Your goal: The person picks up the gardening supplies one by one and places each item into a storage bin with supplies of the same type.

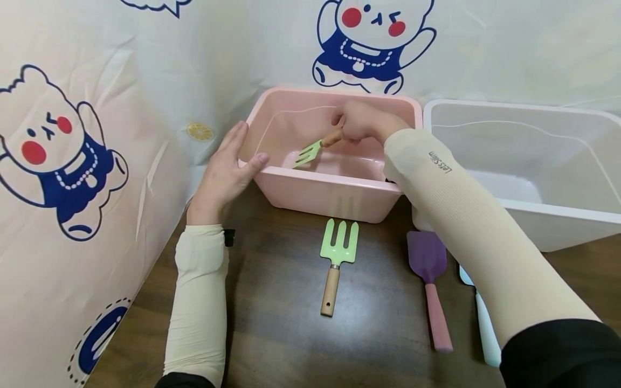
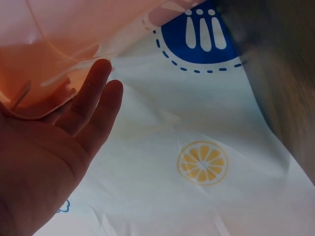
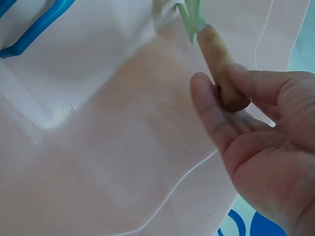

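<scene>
Inside the pink bin (image 1: pixel 335 196), my right hand (image 1: pixel 361 121) pinches the end of a small garden fork (image 1: pixel 308 153) by its wooden handle; its green tines point down to the left. The right wrist view shows the thumb and fingers on that handle (image 3: pixel 219 64). My left hand (image 1: pixel 225 167) rests on the bin's front left corner, thumb over the front rim. In the left wrist view its visible fingers (image 2: pixel 101 105) are fairly straight. A second green garden fork (image 1: pixel 339 264) lies on the table before the bin, tines away from me.
A white bin (image 1: pixel 572 221) stands to the right. A purple spatula (image 1: pixel 427 258) with a pink handle and a light blue utensil (image 1: pixel 487 328), partly under my right forearm, lie on the table (image 1: pixel 276 323). A blue bent object (image 3: pixel 42 27) shows in the right wrist view.
</scene>
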### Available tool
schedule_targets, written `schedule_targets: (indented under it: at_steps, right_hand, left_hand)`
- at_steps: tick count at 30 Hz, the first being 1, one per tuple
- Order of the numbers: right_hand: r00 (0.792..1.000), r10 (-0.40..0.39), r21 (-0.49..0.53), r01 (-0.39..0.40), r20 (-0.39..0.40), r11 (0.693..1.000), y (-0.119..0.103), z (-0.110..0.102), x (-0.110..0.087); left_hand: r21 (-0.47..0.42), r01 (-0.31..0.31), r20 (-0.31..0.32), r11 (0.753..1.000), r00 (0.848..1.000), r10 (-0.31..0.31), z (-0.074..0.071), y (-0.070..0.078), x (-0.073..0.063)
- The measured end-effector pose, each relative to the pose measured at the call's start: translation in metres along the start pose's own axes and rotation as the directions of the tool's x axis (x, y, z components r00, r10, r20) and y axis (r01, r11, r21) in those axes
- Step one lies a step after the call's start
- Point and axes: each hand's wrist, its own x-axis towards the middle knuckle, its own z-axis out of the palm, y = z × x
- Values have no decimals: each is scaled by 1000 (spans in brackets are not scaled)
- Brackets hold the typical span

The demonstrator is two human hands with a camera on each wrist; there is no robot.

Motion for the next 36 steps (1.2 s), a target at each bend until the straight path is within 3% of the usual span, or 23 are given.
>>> schedule_targets:
  at_steps: [4,7,19,23,26,30,36]
  right_hand:
    - [999,17,118,-14,-31,993,-4,-2,-4]
    - [998,47,146,-40,-47,988,-6,-3,-5]
    - [977,61,98,-42,-203,994,-6,-15,-2]
    - [962,34,13,-32,-272,999,-9,-15,-4]
    - [940,36,-39,-53,-340,998,-14,-15,-11]
    - [889,56,-29,-77,-454,997,-27,-25,-27]
    - [807,16,54,19,-591,998,-59,-38,-62]
  left_hand:
    - [-3,-5,-3,1000,1000,5,-1,1,1]
    - [-3,-7,-4,1000,1000,7,-1,1,2]
    - [-3,-14,12,1000,1000,14,-1,4,5]
    - [-2,9,26,1000,1000,-9,1,3,1]
    - [8,18,34,1000,999,-18,4,2,-1]
    - [18,4,30,1000,1000,-4,4,2,-1]
    - [4,-5,20,1000,1000,5,-2,2,-2]
